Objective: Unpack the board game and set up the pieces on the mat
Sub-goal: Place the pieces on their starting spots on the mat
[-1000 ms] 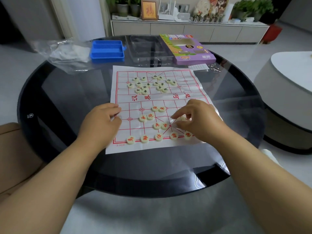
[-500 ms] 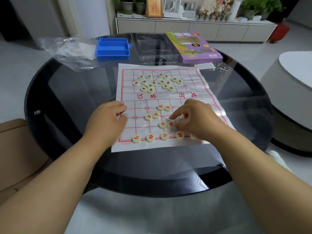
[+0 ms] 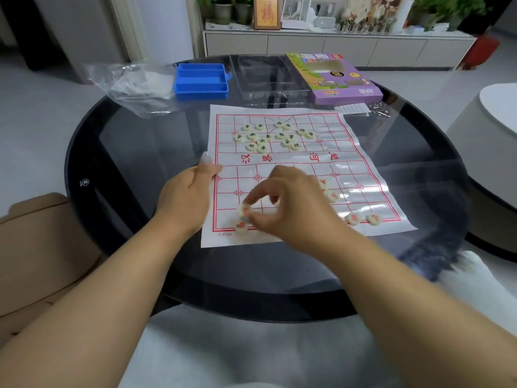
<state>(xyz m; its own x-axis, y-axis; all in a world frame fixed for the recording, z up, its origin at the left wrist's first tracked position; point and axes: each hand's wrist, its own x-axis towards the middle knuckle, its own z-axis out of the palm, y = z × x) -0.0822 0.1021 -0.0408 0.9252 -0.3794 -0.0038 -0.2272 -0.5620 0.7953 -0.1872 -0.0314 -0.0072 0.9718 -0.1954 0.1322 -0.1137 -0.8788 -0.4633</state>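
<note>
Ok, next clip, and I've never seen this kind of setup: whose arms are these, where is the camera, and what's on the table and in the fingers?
No machine here: a person wears one wide-angle camera on the head, looking forward and down, so the arms are their own. The left hand rests at the left edge of the game mat, apparently steadying it. The right hand reaches across, and its fingers pinch a red-marked piece near the mat's near left corner. More red pieces lie along the near rows; the dark-marked pieces sit in a loose cluster at the far end, not yet arranged. Behind the mat on the round glass table are a blue tray, a purple box and a clear plastic bag.
</note>
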